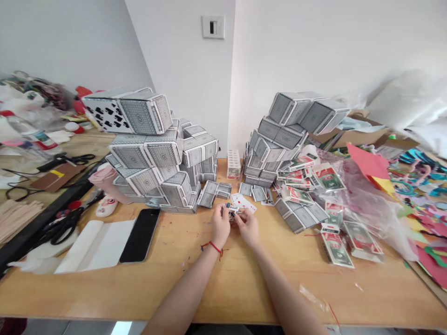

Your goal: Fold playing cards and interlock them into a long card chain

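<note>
Head view: left hand point(220, 226) and right hand point(247, 227) both pinched around one small deck of playing cards point(233, 215) at mid-table, loose cards point(244, 203) just beyond; left pile of grey card blocks point(157, 158) and right pile point(279, 135) stacked far back, red-green packs point(335, 242) scattered unstacked at right.

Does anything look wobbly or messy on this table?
Yes. The top boxes of the right-hand pile sit tilted, leaning off the stack. Loose cards lie scattered behind the left hand and right hand, which pinch a small deck.
</note>
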A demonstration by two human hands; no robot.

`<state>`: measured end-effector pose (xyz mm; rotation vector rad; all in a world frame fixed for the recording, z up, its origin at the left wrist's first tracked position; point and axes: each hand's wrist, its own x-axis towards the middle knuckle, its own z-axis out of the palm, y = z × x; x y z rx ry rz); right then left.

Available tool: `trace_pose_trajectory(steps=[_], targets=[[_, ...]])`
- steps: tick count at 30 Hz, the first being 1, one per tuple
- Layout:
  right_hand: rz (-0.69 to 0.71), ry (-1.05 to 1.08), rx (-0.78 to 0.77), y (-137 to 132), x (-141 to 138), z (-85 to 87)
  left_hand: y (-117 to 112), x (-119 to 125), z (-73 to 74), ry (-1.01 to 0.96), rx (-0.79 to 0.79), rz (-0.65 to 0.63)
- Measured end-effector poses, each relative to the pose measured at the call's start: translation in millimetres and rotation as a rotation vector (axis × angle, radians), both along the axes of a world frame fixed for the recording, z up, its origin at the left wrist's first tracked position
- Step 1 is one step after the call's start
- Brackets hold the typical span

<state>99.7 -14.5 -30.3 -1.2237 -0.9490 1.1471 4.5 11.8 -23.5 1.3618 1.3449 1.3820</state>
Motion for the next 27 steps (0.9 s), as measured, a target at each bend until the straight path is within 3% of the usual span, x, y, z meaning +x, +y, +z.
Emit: trace_pose_trajectory(steps=[7,12,20,24,27], targets=[[-0.057,-0.044,0.071,2.6,9.9,-6.8,2.7,-3.7,3.8,0.071,0.083,-0.195],[-0.106,-0.095,0.061,5.5,14.0,-3.7,6.0,-6.8,0.4,0.152,0.139,-0.196],[0.169,0.246,-0.022,1.2,14.5,11.1,7.0,-8.4,2.8,0.114,0.118,-0.2],[0.219,0.374,-0.039,0.6,11.3,14.5,4.2,-7.6,6.9,0.108,0.099,-0.246],[0.219,0.399,-0.035,1.3,10.5,16.7,3.0,-6.8,14.0,0.122,0.189,-0.286]])
